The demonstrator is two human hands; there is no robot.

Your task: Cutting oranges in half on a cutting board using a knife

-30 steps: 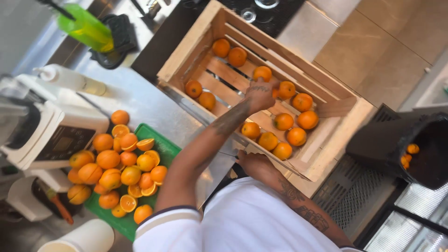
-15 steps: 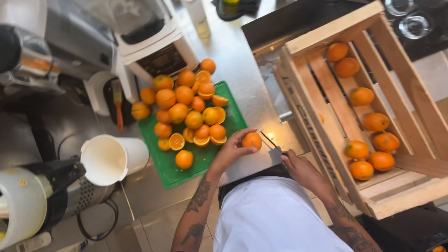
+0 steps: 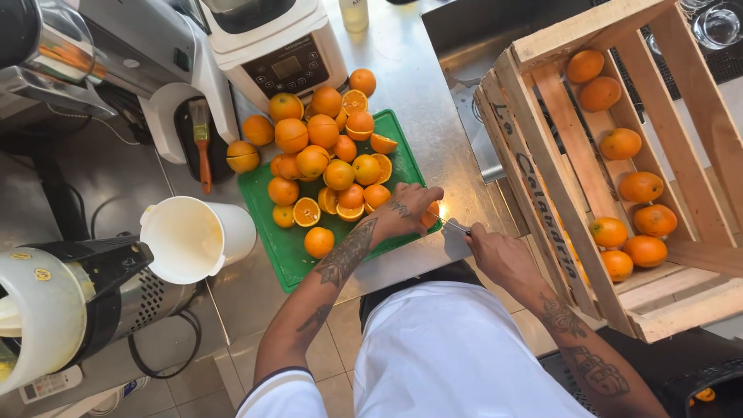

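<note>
Eight oranges (image 3: pixel 621 144) in wooden crate (image 3: pixel 557 178); white jug (image 3: pixel 193 238) beside board (image 3: pixel 290 251).

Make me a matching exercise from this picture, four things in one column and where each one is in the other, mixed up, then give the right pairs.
Things:
1. left hand
2. right hand
3. brush
4. jug

Places:
A. on the dark tray by the white machine
B. holding a knife at the counter edge
C. pressing an orange on the green board
D. on the counter, left of the green board

Pairs: 1-C, 2-B, 3-A, 4-D
</note>
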